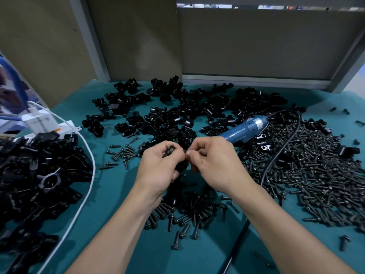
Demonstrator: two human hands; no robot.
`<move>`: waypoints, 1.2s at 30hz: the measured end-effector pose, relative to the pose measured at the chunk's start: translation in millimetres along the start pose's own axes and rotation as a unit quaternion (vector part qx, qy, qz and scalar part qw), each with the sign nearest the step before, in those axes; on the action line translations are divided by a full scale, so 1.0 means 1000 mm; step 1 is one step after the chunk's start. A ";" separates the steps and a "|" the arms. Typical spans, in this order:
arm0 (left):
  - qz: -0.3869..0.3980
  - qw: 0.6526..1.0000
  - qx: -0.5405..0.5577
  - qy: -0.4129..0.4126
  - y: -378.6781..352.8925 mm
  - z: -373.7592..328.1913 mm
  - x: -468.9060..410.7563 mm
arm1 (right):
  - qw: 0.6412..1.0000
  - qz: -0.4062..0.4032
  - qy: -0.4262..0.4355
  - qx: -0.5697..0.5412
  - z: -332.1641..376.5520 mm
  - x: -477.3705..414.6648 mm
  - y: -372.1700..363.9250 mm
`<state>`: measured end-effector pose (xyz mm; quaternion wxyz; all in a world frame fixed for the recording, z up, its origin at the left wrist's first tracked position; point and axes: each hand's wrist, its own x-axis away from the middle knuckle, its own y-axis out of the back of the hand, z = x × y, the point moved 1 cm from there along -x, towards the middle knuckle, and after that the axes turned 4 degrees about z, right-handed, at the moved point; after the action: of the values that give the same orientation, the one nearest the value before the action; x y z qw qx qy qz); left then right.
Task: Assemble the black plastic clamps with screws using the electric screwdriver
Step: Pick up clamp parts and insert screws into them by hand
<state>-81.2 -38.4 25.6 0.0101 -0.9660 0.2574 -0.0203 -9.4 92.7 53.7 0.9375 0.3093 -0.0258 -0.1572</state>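
1. Teal cloth covers the table (118, 244), which is backed by upright brown partition boards (256, 42) in pale metal frames.
2. Loose black plastic clamps (177, 107) are strewn across the far middle of the table; a second heap of clamp parts (39, 175) sits at the left edge, with a white cable (87, 194) curving around it.
3. A large spread of dark screws (316, 184) fills the right side, and a smaller scatter of screws (187, 216) lies near the forearms.
4. The blue electric screwdriver (245, 127) lies on its side between the clamps and the right-hand screws, its black cord (276, 161) looping toward the near edge. Neither hand touches it.
5. Both bare forearms reach in from the near edge, the hands meeting above the table's middle.
6. The left hand (160, 171) is curled around a black clamp piece (180, 165), with a screw (170, 150) at its fingertips.
7. The right hand (213, 161) has thumb and forefinger pinched together against the left fingertips; what it grips is too small to tell.
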 end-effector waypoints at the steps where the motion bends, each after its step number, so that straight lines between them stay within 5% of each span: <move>1: -0.007 1.000 -0.007 -0.005 0.000 0.000 0.000 | 1.000 -0.010 0.002 0.017 0.000 0.000 -0.002; 8: 0.000 0.999 -0.042 -0.025 0.001 -0.003 0.004 | 0.995 -0.043 -0.005 0.090 0.000 0.003 -0.016; 18: -0.003 0.996 0.085 0.012 0.005 -0.010 0.002 | 0.998 0.045 0.038 -0.021 0.005 0.002 0.009; 36: 0.020 1.000 -0.016 0.011 0.005 -0.005 0.006 | 0.993 0.046 0.023 0.105 0.010 0.004 0.004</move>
<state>-78.1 -45.6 30.9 -0.0077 -0.9604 0.2771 -0.0269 -5.7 89.0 63.8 0.9066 0.4079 -0.0345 -0.1028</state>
